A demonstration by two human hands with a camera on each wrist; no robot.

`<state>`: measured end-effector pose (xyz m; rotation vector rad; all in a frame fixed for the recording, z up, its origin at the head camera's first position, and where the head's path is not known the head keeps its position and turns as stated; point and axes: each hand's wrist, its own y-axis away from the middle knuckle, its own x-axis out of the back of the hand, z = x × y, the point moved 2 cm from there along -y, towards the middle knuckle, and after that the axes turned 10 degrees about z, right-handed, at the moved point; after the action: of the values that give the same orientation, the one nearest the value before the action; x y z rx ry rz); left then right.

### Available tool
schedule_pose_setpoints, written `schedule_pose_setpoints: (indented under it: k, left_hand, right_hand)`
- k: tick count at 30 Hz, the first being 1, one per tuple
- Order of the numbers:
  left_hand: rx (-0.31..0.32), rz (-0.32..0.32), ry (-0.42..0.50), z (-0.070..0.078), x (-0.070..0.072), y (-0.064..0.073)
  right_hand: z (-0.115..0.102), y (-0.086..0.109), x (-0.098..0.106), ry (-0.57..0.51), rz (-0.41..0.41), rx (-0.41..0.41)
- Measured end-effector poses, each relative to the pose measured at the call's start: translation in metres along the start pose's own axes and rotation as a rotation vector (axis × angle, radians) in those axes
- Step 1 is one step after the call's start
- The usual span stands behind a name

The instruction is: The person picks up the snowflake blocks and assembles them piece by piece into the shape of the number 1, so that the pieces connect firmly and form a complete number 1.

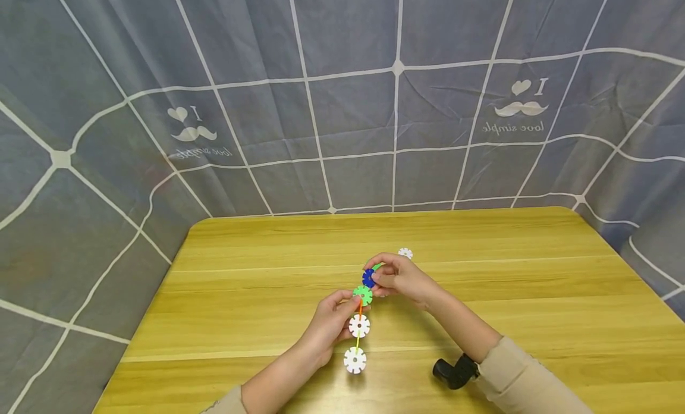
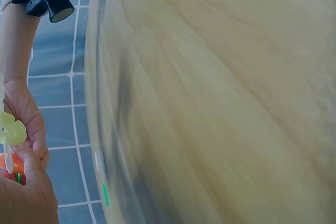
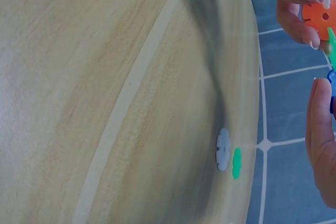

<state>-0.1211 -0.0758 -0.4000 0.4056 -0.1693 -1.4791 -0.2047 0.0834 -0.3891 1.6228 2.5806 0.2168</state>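
Observation:
My left hand (image 1: 330, 322) pinches a chain of slotted snowflake discs between thumb and fingers, near its green disc (image 1: 363, 295). Below that disc an edge-on orange disc (image 3: 313, 19), a white disc (image 1: 359, 326), an edge-on yellow disc (image 2: 16, 130) and another white disc (image 1: 355, 360) run toward me. With thumb and fingertips, my right hand (image 1: 398, 277) pinches a blue disc (image 1: 368, 278) right at the far edge of the green one. The right fingers hide part of the blue disc.
A loose white disc (image 1: 405, 253) lies on the wooden table (image 1: 241, 253) beyond my right hand, with a loose green disc (image 3: 237, 163) on the table too. A black wrist camera (image 1: 455, 371) sits at the right cuff. A grey checked curtain (image 1: 353, 122) hangs behind the table.

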Motion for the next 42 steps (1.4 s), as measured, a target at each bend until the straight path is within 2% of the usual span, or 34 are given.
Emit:
schedule_pose_setpoints:
  k: [10, 24, 36, 42]
  left_hand:
    - [0.004, -0.013, 0.013, 0.0001, -0.0014, -0.0006]
    - [-0.015, -0.003, 0.005, 0.0025, -0.0029, 0.0004]
    - [-0.074, 0.032, 0.012, 0.0003, -0.0035, -0.0003]
    - [-0.075, 0.026, 0.042, -0.0011, -0.0039, 0.0006]
  right_hand:
    - [0.0015, -0.0023, -0.0038, -0.014, 0.004, -0.013]
    - [-0.001, 0.0019, -0.0091, -0.116, 0.023, 0.0]
    - [-0.002, 0.0021, -0.0074, -0.046, 0.073, 0.021]
    - [-0.0008, 0.002, -0.0074, -0.084, 0.057, 0.045]
